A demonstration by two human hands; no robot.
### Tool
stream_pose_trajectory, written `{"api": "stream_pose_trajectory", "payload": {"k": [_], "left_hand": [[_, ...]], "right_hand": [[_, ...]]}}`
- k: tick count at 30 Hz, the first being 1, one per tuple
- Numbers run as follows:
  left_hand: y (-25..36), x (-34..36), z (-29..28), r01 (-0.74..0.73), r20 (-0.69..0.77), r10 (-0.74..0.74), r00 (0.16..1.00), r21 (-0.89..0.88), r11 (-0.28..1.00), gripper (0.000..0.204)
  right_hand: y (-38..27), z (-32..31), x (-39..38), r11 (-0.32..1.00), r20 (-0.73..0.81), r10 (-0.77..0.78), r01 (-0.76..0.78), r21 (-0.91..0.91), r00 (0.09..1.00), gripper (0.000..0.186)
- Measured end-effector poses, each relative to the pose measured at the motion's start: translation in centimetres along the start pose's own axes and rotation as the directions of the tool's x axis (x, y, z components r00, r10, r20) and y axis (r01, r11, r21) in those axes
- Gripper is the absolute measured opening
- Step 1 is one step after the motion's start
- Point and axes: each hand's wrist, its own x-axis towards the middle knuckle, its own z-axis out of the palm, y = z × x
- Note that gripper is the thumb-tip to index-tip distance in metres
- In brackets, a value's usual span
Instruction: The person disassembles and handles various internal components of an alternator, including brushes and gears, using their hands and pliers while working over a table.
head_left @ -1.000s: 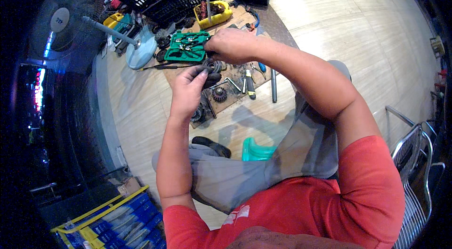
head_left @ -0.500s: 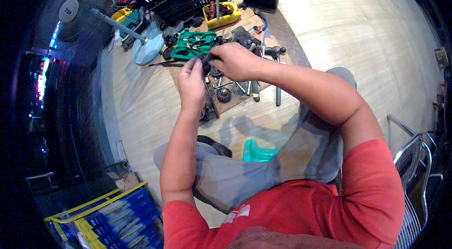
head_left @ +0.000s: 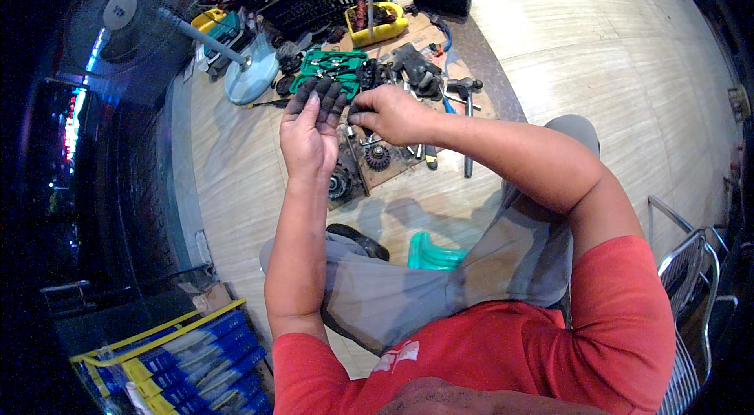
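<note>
toothed gear [head_left: 378,157] short of right hand | left hand [head_left: 312,126] palm up, fingers blackened, loosely spread | right hand [head_left: 391,113] pinched narrow alongside, contents unreadable | green tool case [head_left: 351,85] just beyond, partly hidden by left fingers | black slatted crate [head_left: 314,0], top cut off

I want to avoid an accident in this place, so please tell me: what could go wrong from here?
1. The left hand has fingers dark with what looks like grime, so anything small might slip from it.
2. The gear sits near the right hand; a low move might knock it.
3. The hammer has its handle pointing toward the person's side, where the right leg could perhaps bump it.
</note>
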Motion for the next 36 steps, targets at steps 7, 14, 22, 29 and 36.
{"api": "stream_pose_trajectory", "payload": {"k": [7,14,22,29,36], "left_hand": [[0.1,0.0,0.2,-0.023,0.002,0.023,1.0,-0.026,0.999,0.025],[0.1,-0.5,0.3,0.004,0.069,-0.006,0.998,0.026,1.0,0.026],[0.1,-1.9,1.8,0.216,0.216,-0.272,0.938,0.25,0.944,0.031],[-0.6,-2.6,2.6,0.132,0.14,-0.343,0.929,0.74,0.66,0.032],[-1.6,-1.8,1.7,0.075,0.077,-0.219,0.973,0.789,0.61,0.029]], "right_hand": [[0.6,0.0,0.3,0.997,0.039,-0.077,0.077,0.016,0.996,0.022],[0.5,-1.9,0.9,0.982,0.174,-0.179,0.187,-0.03,0.968,0.019],[1.1,-6.5,1.9,0.869,0.25,-0.27,0.347,-0.353,0.93,0.018],[0.5,-7.0,2.0,0.807,0.225,-0.209,0.298,-0.51,0.951,0.018],[-1.5,-5.7,0.9,0.861,0.075,-0.124,0.145,-0.488,0.989,0.022]]}}
